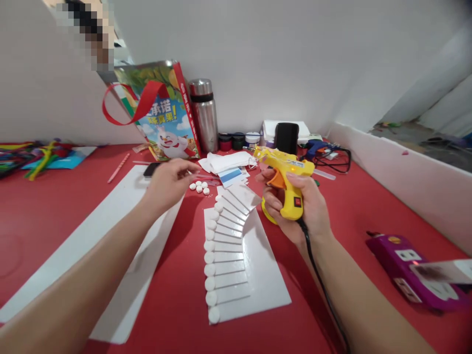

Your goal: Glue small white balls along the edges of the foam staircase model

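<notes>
My right hand [302, 201] is closed round a yellow glue gun [291, 172] with an orange trigger; its nozzle points left and a black cable hangs from the handle. My left hand [175, 179] hovers near several loose white balls [199, 187], its fingers bent together; whether they hold anything is too small to tell. Between my hands lies a white sheet [269, 280] bearing a curved row of thin sticks [230, 260], each with a white round piece [210, 270] at its left end.
Long white boards [121, 300] lie at left with a dark phone [150, 170]. Behind stand a colourful bag [169, 118], a steel flask [206, 118] and paint jars [238, 141]. Glasses [342, 162] lie back right; a purple device [416, 270] sits at right. Pipe cleaners [44, 160] are far left.
</notes>
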`<state>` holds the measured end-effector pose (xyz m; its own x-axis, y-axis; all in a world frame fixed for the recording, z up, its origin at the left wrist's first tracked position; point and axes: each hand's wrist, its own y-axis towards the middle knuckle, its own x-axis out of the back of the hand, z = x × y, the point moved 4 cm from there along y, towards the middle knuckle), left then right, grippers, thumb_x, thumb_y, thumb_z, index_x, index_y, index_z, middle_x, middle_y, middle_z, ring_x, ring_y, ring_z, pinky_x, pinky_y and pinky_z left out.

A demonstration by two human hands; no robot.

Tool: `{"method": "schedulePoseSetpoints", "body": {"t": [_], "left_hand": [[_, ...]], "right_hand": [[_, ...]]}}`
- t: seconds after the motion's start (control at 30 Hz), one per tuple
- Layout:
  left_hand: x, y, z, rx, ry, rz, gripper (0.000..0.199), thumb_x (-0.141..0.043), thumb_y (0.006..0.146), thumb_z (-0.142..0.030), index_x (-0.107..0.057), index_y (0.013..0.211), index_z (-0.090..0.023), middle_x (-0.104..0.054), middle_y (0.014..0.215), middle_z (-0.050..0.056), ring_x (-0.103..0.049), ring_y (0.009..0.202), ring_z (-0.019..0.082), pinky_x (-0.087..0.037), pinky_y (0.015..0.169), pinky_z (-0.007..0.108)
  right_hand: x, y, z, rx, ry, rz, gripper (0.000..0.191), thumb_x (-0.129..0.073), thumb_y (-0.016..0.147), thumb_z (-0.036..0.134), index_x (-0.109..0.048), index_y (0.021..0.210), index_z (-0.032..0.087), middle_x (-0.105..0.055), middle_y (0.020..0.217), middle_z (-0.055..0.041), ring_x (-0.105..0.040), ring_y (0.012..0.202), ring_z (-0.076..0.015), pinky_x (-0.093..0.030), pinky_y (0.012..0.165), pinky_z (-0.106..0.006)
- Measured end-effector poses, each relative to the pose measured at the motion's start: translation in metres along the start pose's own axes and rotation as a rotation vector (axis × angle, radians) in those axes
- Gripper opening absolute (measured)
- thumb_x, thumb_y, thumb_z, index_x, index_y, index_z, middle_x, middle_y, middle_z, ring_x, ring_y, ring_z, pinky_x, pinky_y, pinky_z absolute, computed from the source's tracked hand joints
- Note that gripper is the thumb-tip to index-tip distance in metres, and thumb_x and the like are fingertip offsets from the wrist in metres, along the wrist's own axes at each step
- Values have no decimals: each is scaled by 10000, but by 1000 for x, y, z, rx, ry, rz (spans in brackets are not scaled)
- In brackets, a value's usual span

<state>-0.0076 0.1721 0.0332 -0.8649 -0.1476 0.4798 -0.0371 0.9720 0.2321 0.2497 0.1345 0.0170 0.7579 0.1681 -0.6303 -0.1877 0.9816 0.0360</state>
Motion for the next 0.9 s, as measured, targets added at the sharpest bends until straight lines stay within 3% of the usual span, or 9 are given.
{"method": "schedulePoseSetpoints", "body": {"t": [0.1,0.2,0.4,0.53,0.6,0.67,0.8,0.9], "left_hand": [[-23,12,26,-254,371,224,319,-616,812,-230,-779,1085,-201,-652,1106,89,-622,969,246,-472,912,378],[-38,14,42,-356,467,349,340,-565,852,-207,-761,1129,-211,-589,1104,96,-594,989,250,-465,932,396],[-49,13,51,-418,551,389,251,-518,899,-175,-756,979,-188,-523,1005,98,-543,936,239,-460,893,399],[-52,14,53,-402,475,370,198,-545,892,-194,-710,785,-177,-537,931,97,-522,900,245,-457,888,413],[-49,11,47,-357,372,333,174,-599,880,-222,-695,742,-177,-545,905,92,-526,918,250,-451,904,415],[-41,6,38,-233,169,258,103,-694,845,-274,-721,822,-177,-570,942,78,-541,923,232,-459,889,384],[-34,-17,27,262,-691,189,245,-820,779,-283,-723,965,-158,-633,930,44,-563,797,124,-488,746,240],[-40,-36,22,433,-1088,225,175,-833,745,-158,-720,870,-115,-631,919,57,-543,744,74,-475,645,147]], "right_hand": [[1,1,-3,-33,26,-8,254,-663,796,353,-726,945,157,-672,885,-27,-350,492,-57,-276,406,-188],[3,2,-4,-56,46,-21,267,-693,770,348,-713,947,150,-666,855,-18,-358,489,-49,-288,413,-177],[6,2,-6,-74,39,-14,240,-683,799,356,-703,930,156,-652,844,-11,-359,488,-51,-329,421,-186],[7,4,-7,-69,15,-14,238,-683,809,362,-700,930,159,-650,865,-16,-372,490,-44,-339,426,-176],[7,5,-7,-65,0,-15,239,-687,808,363,-699,932,159,-646,866,-17,-376,490,-44,-335,426,-175],[7,4,-7,-63,-3,-19,235,-688,808,360,-701,929,160,-639,856,-14,-374,492,-45,-330,427,-178],[3,-1,-4,-83,-20,-7,225,-679,800,359,-714,897,159,-634,830,-20,-374,492,-53,-321,435,-196],[-5,-7,-4,-117,-102,49,223,-661,807,360,-730,872,158,-641,810,-40,-382,485,-65,-304,431,-217]]}}
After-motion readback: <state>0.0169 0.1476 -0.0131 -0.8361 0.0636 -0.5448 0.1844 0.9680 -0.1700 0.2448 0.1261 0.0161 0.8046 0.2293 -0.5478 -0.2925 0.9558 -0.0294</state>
